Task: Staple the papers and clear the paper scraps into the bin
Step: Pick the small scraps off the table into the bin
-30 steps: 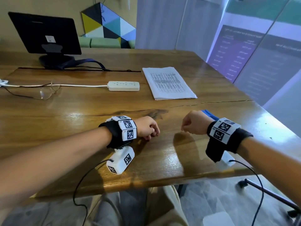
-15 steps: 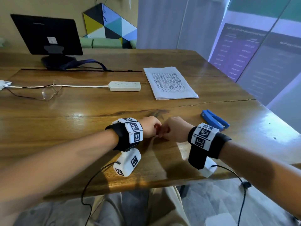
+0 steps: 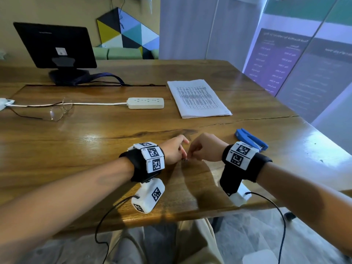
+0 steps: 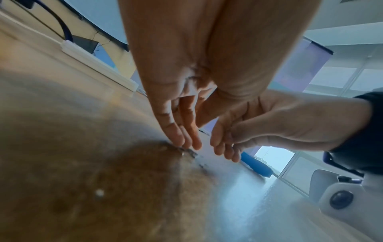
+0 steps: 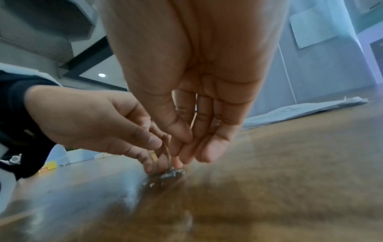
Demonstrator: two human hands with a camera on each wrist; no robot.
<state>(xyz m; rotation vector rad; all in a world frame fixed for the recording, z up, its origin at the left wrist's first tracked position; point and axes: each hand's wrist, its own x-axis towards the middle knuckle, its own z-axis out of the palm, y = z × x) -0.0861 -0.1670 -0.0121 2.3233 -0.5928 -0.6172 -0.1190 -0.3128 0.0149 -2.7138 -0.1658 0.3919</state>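
Fingers: we see left fingertips (image 4: 182, 140) straight and pressed down beside a small heap of silvery scraps (image 5: 173, 173); right fingers (image 5: 199, 147) relaxed, tips just above the same heap, holding nothing we can make out.
Change: a second ago our fists sat apart; now both hands meet over the heap, fingers uncurled.
Meaning: we judge scrap-gathering is under way; nothing binned, no bin in view.
Left hand (image 3: 174, 151): wrist low over the table (image 3: 76, 149), fingers angled down.
Right hand (image 3: 204, 149): arched over, knuckles up.
Stapler (image 3: 251, 139): blue, lying just beyond the right wrist, untouched.
Papers (image 3: 198, 98): stacked farther back, apart from both hands; stapled or not, we cannot tell.
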